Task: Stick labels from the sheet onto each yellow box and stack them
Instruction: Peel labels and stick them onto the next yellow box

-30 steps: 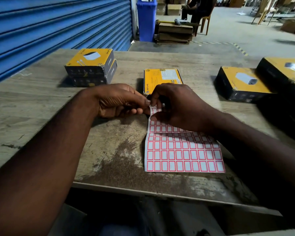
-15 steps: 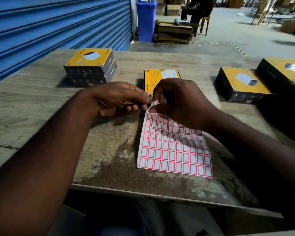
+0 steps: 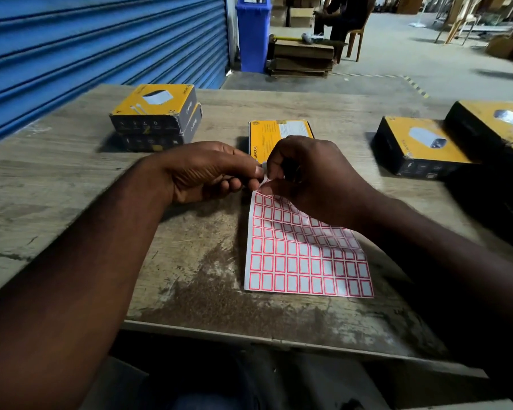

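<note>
A sheet of red-bordered white labels (image 3: 302, 255) lies on the wooden table, its far left corner lifted. My left hand (image 3: 208, 173) pinches that corner between thumb and forefinger. My right hand (image 3: 311, 176) meets it there, fingertips on a small label (image 3: 265, 167) at the sheet's top edge. Just behind my hands lies one yellow box (image 3: 274, 134), partly hidden. A stack of two yellow boxes (image 3: 157, 116) stands at the far left. More yellow boxes (image 3: 418, 143) lie at the right.
The table (image 3: 71, 179) is worn, with a rough patch near its front edge. A blue roller shutter (image 3: 95, 48) runs along the left. Beyond the table stand a blue bin (image 3: 253, 34), stacked cardboard and chairs on a concrete floor.
The sheet's top corner has been lifted off the table and the sheet has swung a little. Both hands rose slightly and stayed pinched together at that corner.
</note>
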Tool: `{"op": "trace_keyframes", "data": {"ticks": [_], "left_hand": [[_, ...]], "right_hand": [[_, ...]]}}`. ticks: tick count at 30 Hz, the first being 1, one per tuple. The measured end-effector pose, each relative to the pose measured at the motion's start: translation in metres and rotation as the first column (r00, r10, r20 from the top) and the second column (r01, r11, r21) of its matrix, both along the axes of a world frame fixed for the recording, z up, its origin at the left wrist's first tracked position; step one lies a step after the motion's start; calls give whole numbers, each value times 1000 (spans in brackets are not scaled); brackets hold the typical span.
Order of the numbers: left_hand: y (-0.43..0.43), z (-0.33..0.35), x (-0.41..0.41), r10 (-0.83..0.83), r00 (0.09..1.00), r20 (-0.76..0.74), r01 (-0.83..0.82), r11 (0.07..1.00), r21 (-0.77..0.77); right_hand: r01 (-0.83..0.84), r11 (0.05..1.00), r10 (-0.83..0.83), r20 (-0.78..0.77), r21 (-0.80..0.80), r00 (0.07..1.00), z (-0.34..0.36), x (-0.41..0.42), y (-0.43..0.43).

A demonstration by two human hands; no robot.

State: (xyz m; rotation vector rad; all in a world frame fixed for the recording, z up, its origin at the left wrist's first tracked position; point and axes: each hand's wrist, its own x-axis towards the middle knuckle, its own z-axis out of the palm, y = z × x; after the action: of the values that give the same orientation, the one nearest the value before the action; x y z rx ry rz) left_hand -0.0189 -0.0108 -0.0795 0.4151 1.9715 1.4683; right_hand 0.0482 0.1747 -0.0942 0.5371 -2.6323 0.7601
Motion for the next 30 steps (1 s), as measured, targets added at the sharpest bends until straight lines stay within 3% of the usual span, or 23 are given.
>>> {"op": "trace_keyframes", "data": {"ticks": [11, 18, 30], "left_hand": [[-1, 0, 0, 21, 996, -90, -25, 999, -45], [-1, -2, -4, -13, 1000, -1, 13, 1000, -13], [-1, -4, -4, -25, 999, 35, 24, 999, 21]], "right_hand": [[16, 999, -16, -13, -46, 1000, 2, 1, 5], [-5, 998, 1, -50, -68, 999, 3, 1, 5], [15, 1000, -15, 34, 19, 999, 8, 6, -1]]}}
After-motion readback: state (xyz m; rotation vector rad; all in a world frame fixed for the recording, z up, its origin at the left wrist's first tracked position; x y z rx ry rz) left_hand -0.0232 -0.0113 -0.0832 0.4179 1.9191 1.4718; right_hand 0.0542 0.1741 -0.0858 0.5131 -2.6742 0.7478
